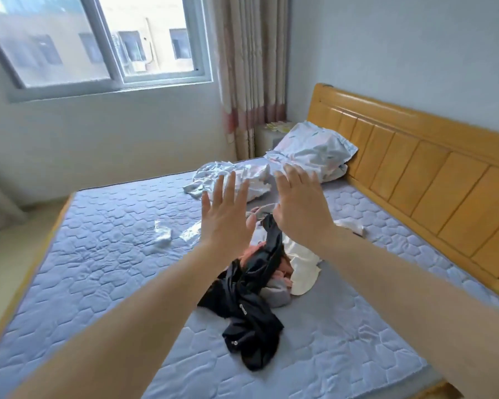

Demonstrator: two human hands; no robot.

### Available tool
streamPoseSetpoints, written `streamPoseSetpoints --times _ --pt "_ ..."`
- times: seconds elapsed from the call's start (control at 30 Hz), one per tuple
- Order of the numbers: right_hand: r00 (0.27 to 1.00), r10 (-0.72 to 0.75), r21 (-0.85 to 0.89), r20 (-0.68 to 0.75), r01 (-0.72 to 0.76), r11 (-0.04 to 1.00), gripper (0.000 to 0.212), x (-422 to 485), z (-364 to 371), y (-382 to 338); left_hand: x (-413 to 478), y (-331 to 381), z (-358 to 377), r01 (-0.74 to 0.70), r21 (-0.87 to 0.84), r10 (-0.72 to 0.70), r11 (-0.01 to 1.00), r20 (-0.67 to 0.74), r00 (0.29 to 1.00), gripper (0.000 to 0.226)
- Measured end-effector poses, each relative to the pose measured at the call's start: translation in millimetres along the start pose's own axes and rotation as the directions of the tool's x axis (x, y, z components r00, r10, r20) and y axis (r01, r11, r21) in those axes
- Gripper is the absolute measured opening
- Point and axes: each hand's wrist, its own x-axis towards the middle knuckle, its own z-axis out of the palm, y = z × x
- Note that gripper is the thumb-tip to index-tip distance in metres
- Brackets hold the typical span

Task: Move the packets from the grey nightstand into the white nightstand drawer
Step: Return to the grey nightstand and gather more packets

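My left hand [228, 214] and my right hand [300, 205] are both raised over the bed, palms facing away, fingers straight and spread, holding nothing. Far behind them, in the corner between the curtain and the headboard, stands a pale nightstand [267, 138] with several small yellowish packets [278, 126] lying on its top. Its colour is hard to tell from here, and a pillow hides its right side. No drawer shows.
A blue quilted mattress [98, 254] fills the foreground, with a heap of black, pink and cream clothes [257, 283] in its middle. A pillow [311, 151] and crumpled sheet [234, 180] lie near the wooden headboard [415, 174]. A window [98, 41] and curtain [251, 67] are behind.
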Motion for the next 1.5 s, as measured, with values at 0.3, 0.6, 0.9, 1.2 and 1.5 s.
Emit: streamPoseSetpoints --times 0.3,0.6,0.9,1.2,1.5 --pt "0.957 -0.279 0.104 0.077 0.271 0.957 0.063 64 38 -149 -43 -144 -14 0.296 0.147 -0.296 0.944 -0.022 0.955 0.071" --pt "0.894 -0.445 0.178 0.053 0.430 0.885 0.063 54 28 -346 -158 -305 -65 0.437 0.256 -0.436 0.862 -0.061 0.898 0.070" --pt "0.869 -0.495 0.307 -0.030 0.479 0.823 0.058 3 -19 -610 -339 -497 -155 0.505 0.326 -0.522 0.799 -0.041 0.852 0.069" --pt "0.827 -0.560 0.378 -0.055 0.536 0.755 0.067 -4 -30 -796 -438 -650 -189 0.602 0.307 -0.619 0.737 -0.049 0.784 0.066" --pt "0.841 -0.537 0.416 -0.058 0.510 0.753 0.075 48 25 -961 -457 -826 -185 0.565 0.377 -0.610 0.734 0.000 0.792 0.067"
